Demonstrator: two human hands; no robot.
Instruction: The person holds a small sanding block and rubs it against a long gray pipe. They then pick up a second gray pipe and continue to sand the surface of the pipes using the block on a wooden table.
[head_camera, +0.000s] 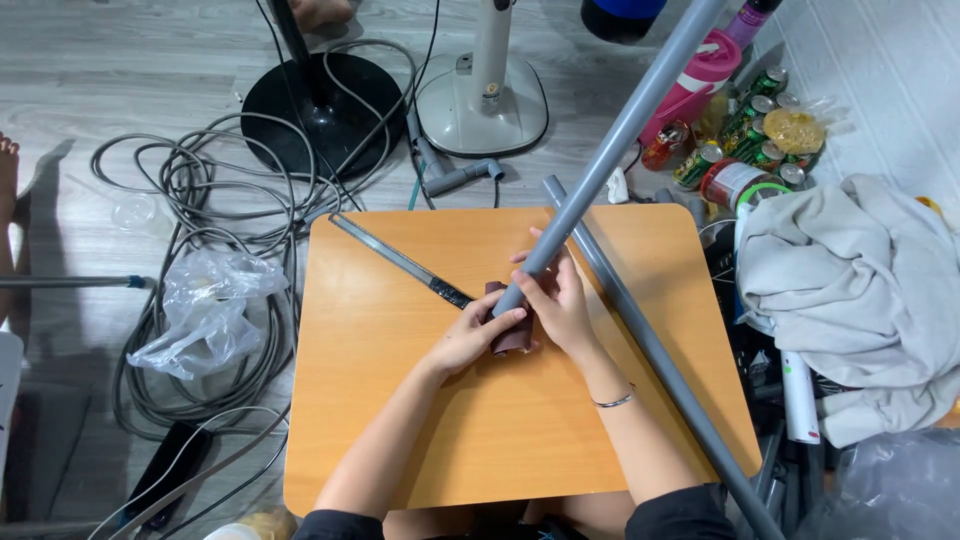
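Observation:
A long grey plastic pipe (630, 115) slants from the upper right down to the middle of a small wooden table (420, 420). My right hand (560, 300) grips the pipe near its lower end. My left hand (470, 335) holds a piece of dark brown sandpaper (515, 342) wrapped around that end. A second grey pipe (650, 350) lies across the table's right side, just right of my right hand. A thin metal ruler (395, 258) lies diagonally on the table, its lower end next to my left hand.
Grey cables (200, 190) coil on the floor at left beside a crumpled plastic bag (205, 305). Two fan bases (320, 100) (485, 100) stand behind the table. Cans and jars (750, 140), a pink bottle (695, 85) and a pale cloth (850, 290) crowd the right side.

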